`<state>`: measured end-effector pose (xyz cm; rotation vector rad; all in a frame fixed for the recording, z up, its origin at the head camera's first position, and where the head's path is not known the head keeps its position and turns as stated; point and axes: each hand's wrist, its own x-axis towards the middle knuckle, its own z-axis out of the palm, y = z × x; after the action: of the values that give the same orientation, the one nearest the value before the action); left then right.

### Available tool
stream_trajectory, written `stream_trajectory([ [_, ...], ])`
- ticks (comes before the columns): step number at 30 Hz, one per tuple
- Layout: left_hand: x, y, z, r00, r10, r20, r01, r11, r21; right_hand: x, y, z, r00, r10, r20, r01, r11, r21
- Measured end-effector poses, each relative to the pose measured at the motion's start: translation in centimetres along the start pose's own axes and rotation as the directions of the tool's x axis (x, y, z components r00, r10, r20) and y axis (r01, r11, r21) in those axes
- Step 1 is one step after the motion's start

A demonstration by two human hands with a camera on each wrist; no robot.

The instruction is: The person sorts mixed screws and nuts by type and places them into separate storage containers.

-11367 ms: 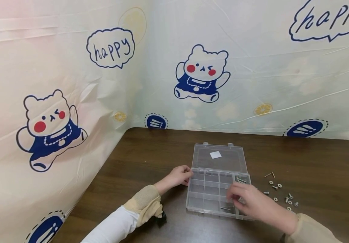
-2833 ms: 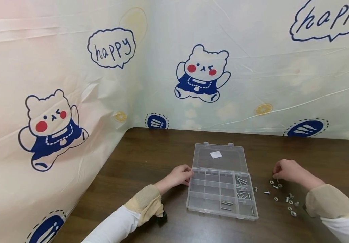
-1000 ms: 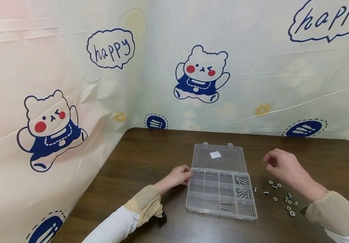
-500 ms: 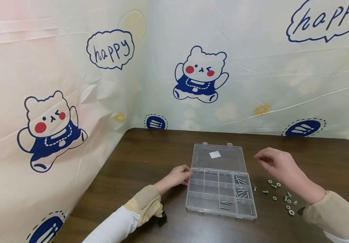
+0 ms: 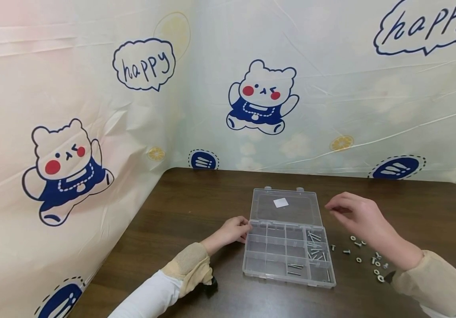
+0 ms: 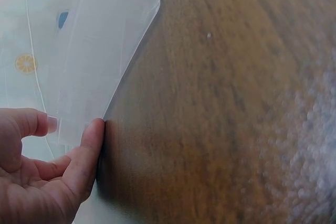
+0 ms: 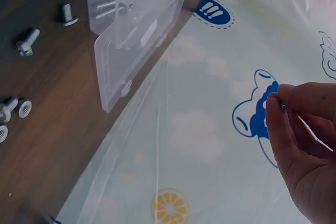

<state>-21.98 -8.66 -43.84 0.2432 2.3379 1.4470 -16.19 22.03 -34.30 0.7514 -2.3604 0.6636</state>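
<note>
A small metal piece (image 7: 283,106) is showing between the fingertips of the right hand (image 5: 360,216), whose thumb and finger are pinching it and hiding most of it. That hand is hovering over the desk (image 5: 196,198), just beside the open lid (image 5: 299,212) of a clear compartment box (image 5: 276,246). The box is lying between the two hands, and the left hand (image 5: 233,229) is gripping its near side edge. Inside, screws (image 5: 315,251) are lying mostly in the column closest to the right hand, a few more resting one column toward the left hand. Loose bolts (image 5: 346,251) and washers (image 5: 359,260) are lying nearer the person than the right hand, some beside its forearm. Beyond both hands, a bear-printed backdrop (image 5: 212,101) is hanging.
</note>
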Motion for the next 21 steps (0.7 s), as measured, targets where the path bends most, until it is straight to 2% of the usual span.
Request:
stream_trajectory([
  [9, 0.1, -0.1, -0.1, 1.000, -0.003, 0.008, 0.003, 1.000, 0.002, 0.1, -0.9, 0.4, 0.999, -0.018, 0.040, 0.015, 0.997, 0.074],
  [17, -0.1, 0.2, 0.0, 1.000, -0.005, 0.005, 0.005, 1.000, 0.001, 0.3, -1.5, 1.7, 0.991, -0.121, 0.060, 0.114, 0.987, 0.111],
  [21, -0.1, 0.2, 0.0, 1.000, -0.004, 0.003, 0.004, 1.000, 0.000, 0.2, -1.8, 2.6, 0.986, -0.136, 0.095, 0.122, 0.983, 0.138],
])
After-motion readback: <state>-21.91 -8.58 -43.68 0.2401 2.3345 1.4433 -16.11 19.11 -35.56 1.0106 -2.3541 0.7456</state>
